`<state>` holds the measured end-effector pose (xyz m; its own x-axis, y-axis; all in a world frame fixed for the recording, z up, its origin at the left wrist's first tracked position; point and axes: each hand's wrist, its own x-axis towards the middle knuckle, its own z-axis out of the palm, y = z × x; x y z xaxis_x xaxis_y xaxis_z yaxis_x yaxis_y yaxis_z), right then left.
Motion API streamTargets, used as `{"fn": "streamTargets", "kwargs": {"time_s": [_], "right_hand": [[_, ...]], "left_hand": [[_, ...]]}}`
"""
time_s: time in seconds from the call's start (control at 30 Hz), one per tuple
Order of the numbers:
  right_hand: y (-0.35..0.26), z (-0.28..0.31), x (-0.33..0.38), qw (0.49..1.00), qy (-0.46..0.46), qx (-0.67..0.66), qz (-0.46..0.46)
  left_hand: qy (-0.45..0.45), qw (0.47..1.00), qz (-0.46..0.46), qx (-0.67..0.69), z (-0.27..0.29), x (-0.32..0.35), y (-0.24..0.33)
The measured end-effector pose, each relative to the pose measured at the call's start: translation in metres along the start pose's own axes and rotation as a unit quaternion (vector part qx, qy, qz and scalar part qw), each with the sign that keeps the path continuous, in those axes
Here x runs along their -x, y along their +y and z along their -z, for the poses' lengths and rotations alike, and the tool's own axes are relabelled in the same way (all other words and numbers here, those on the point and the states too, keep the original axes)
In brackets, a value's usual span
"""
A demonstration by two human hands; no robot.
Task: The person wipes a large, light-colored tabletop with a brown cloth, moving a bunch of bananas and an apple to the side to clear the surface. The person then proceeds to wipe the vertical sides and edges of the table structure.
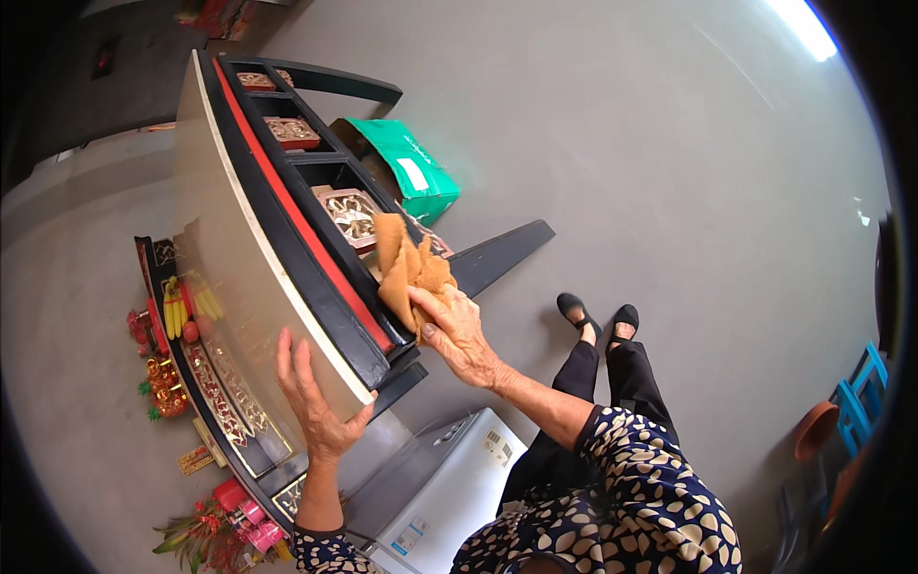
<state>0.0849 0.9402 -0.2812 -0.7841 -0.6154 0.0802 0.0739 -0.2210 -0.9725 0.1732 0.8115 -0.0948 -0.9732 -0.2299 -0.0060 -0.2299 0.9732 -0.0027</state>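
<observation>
Head view: a tall black cabinet [316,239] w/ a red stripe along its front edge and a pale, shiny top. The left hand [316,402] lies flat on the near corner of that top, fingers spread, thumb hooked round the corner edge; it holds nothing. The right hand [459,335] is pressed onto the cabinet's front face near the same corner, fingers curled round an orange-tan cloth [406,268]. The cloth is bunched up, its loose folds standing above the knuckles and lying against the black front by the carved drawer panels [352,215].

On the far side of the top, along its left edge: a bunch of yellow bananas [177,306], red and gold ornaments [164,383], and red flowers [225,521] near the lower corner. A green bag [411,167] sits on the grey floor just beside the cabinet's base. A white box-shaped appliance [445,488] stands below the near corner, close to the person's legs. Black shoes [598,316] on the floor, well apart from the cabinet. A terracotta pot [815,429] and sth blue [861,402] at the right rim.
</observation>
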Motion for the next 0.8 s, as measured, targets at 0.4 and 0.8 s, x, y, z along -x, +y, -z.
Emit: {"fn": "streamTargets", "kwargs": {"time_s": [0.4, 0.8], "right_hand": [[0.16, 0.026, -0.011, 0.944, 0.023, 0.117, -0.308], [0.074, 0.035, -0.06, 0.988, -0.019, -0.06, -0.144]], "left_hand": [[-0.01, 0.999, 0.008, 0.043, 0.004, -0.002, 0.002], [-0.021, 1.0, 0.018, 0.001, 0.003, 0.01, -0.003]]}}
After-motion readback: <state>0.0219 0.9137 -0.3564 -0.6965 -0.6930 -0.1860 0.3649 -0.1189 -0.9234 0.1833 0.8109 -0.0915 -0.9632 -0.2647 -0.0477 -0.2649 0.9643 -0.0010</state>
